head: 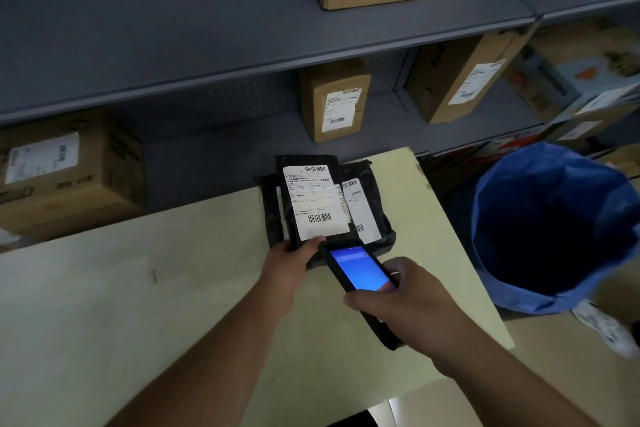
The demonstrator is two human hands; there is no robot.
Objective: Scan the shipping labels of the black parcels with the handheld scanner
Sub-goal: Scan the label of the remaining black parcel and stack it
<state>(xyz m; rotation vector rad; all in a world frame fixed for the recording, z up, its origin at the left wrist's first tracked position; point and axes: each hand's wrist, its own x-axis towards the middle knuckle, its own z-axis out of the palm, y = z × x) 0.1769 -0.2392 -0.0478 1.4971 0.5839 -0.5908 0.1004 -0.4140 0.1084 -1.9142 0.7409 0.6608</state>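
A pile of black parcels (pixel 375 218) lies at the far edge of the pale table (pixel 138 288). My left hand (pixel 289 265) grips the near end of the top black parcel (pixel 304 163), tilting it up so its white shipping label (pixel 317 203) with barcodes faces me. My right hand (pixel 408 302) holds the black handheld scanner (pixel 358 270), whose blue screen is lit. The scanner's front end sits just below the label, beside my left thumb. A second label (pixel 360 208) shows on the parcel underneath.
Grey metal shelves (pixel 207 55) stand behind the table with several cardboard boxes (pixel 336 100) bearing labels. A blue-lined bin (pixel 554 229) stands open to the right of the table. A white shoe (pixel 602 326) shows on the floor at the right.
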